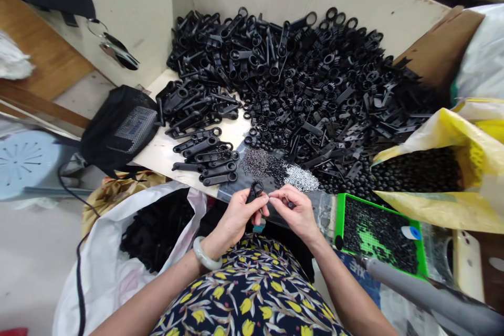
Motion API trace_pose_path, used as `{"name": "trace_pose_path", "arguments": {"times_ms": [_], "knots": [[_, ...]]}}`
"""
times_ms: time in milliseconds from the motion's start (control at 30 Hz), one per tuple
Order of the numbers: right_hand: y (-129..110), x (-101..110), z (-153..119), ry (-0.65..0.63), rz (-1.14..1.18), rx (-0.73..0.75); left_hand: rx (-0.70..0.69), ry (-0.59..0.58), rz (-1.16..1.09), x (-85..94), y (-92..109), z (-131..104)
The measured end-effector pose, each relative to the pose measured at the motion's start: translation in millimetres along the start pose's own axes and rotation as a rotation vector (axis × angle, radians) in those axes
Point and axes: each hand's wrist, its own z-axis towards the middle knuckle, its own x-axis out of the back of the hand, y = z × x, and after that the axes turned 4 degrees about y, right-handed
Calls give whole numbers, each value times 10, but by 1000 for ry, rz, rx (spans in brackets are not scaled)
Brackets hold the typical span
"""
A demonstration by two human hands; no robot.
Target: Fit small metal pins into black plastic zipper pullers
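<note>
My left hand (242, 213) is closed around a black plastic part with a ring-shaped end (256, 187), which sticks up past the thumb. Close beside it, my right hand (294, 209) pinches thumb and forefinger together at the left fingertips. A small dark round piece (290, 204) shows among the right hand's curled fingers; what its fingertips pinch is too small to make out. Just beyond the hands lie a heap of small silver pins (301, 177) and a heap of tiny brownish pieces (255, 161).
A large pile of black plastic parts (275, 73) covers the bench, with several ring-ended arms (214, 160) at left. To the right are a green tray (340, 215), a yellow bag (417, 199) and a grey rod (413, 286). A white sack (94, 268) stands at lower left.
</note>
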Motion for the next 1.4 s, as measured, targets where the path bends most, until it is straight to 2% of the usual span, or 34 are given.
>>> {"name": "trace_pose_path", "arguments": {"times_ms": [200, 433, 733, 967, 1100, 1233, 1400], "knots": [[43, 3, -30, -5, 70, -118, 63, -26, -96, -15, 14, 45], [9, -2, 4, 37, -21, -4, 147, -25, -198, -28, 26, 60], [49, 11, -30, 7, -95, 53, 167, -32, -208, -67, 28, 25], [46, 40, 5, 51, -97, 47, 193, -158, -211, -8, 73, -66], [67, 28, 25, -18, -152, 127, 171, -201, -154, 32, 59, -114], [104, 11, 45, -89, -210, 204, 181, -188, -86, 42, 37, -131], [78, 34, 70, -143, -234, 200, 148, -159, 2, 26, 36, -146]]}}
